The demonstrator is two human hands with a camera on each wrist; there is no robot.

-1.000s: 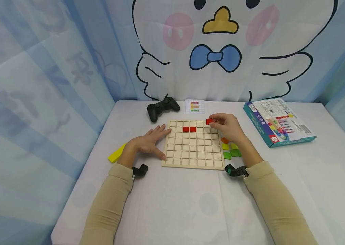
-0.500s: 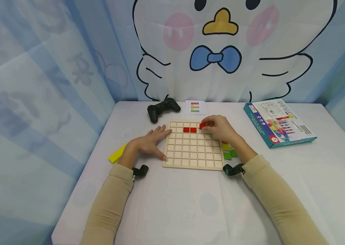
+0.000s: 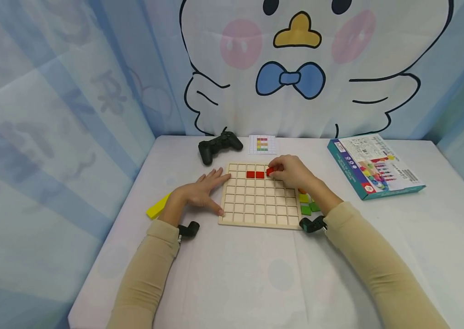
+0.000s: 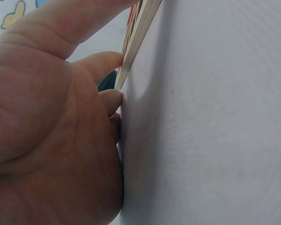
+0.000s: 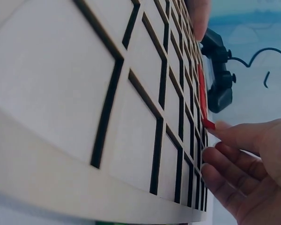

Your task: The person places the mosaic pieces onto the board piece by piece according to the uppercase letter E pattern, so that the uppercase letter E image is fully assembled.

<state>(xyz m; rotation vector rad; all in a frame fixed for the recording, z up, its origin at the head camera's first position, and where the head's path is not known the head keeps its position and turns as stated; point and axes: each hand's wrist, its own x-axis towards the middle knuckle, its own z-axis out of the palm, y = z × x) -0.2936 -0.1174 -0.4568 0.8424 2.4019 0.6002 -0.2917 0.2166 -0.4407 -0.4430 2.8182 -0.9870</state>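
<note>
Head-only card (image 3: pixel 262 145), R-wrist cam, red tile (image 5: pixel 209 124) prob. tilted

The left arm (image 3: pixel 143 269) reaches up from the bottom left, the right arm (image 3: pixel 376 256) from the bottom right. Near the middle, the left hand (image 3: pixel 199 192) has its thumb (image 3: pixel 214 208) and fingers (image 3: pixel 220 179) spread wide. A bit higher, the right hand (image 3: pixel 291 170) pinches.

Black game controller (image 3: pixel 220 146), teal-edged box (image 3: pixel 376 165), cartoon-printed curtain (image 3: pixel 289 112)
</note>
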